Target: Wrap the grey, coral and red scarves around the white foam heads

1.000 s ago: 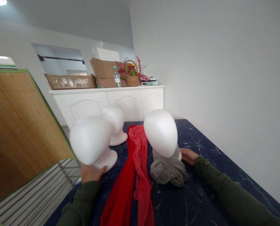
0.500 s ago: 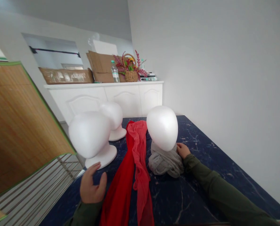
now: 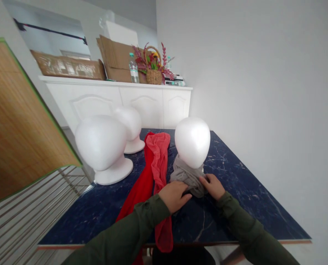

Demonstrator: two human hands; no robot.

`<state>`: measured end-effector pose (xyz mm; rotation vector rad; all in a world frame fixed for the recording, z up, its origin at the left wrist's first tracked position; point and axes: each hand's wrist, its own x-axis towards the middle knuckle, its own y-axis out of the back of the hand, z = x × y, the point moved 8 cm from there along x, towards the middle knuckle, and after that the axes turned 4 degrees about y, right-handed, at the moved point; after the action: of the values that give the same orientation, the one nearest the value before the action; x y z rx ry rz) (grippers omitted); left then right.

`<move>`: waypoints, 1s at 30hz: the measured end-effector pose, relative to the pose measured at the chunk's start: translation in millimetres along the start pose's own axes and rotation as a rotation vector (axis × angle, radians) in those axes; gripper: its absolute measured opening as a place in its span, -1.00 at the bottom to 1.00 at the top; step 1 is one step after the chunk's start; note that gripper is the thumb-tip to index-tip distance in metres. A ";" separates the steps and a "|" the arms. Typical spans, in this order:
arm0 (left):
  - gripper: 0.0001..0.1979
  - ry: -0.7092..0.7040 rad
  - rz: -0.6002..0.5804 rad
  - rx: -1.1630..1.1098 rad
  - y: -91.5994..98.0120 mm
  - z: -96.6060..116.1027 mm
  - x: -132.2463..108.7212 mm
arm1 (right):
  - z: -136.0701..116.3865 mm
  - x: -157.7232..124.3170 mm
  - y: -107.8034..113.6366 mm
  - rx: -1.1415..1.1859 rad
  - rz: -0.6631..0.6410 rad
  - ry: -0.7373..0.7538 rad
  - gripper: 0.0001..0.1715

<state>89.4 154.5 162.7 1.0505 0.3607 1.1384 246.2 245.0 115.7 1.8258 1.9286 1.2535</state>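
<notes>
Our left hand and right hand pressed on a bunched grey scarf, fingers open and spread, at the base of an upright foam mannequin head, long axis vertical

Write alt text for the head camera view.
The left hand and right hand, in dark green sleeves, press on a grey scarf bunched around the base of a white foam head. A red scarf and a coral scarf lie on the dark marble table, with two more foam heads to the left.
</notes>
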 end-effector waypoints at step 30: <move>-0.82 0.629 -0.093 -1.474 -19.0 -23.5 -6.3 | 0.5 -20.1 -45.9 0.731 -0.109 -0.499 -0.42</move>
<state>80.7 160.1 133.5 -0.6184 -0.0174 1.2254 217.7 233.0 76.2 2.0117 2.2716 -0.0071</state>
